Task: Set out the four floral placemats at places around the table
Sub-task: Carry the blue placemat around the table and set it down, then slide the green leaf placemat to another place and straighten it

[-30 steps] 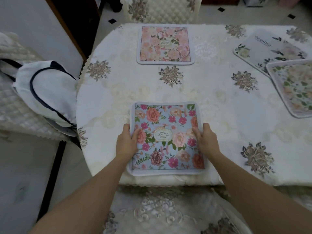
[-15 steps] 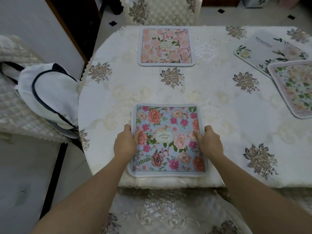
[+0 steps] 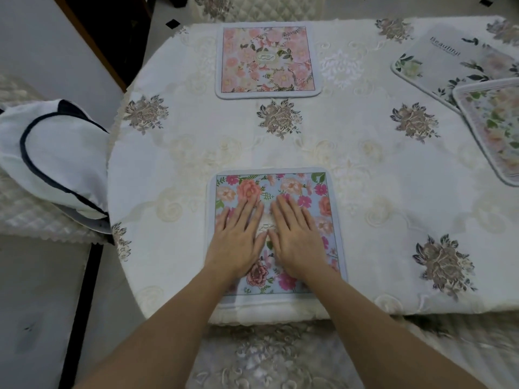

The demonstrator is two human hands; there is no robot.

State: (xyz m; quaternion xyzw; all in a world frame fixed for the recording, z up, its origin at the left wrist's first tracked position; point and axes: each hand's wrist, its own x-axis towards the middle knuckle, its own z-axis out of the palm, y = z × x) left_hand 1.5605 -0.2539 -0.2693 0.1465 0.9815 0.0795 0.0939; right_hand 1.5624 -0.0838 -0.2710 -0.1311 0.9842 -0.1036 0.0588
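Two hands lie flat on the blue placemat [image 3: 323, 197] at the lower centre of the frame, by the near edge of the bench [image 3: 365, 178]. The left hand [image 3: 238, 242] and right hand [image 3: 295, 240] are side by side, fingers straight, pressing down. A pink placemat [image 3: 266, 58] lies at upper centre. At upper right a light placemat [image 3: 494, 130] partly covers a grey placemat [image 3: 449, 68].

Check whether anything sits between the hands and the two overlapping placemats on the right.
Nothing visible does. The left hand and right hand lie flat on the blue placemat; only tablecloth lies between them and the pair. The green-floral placemat lies partly on the white placemat.
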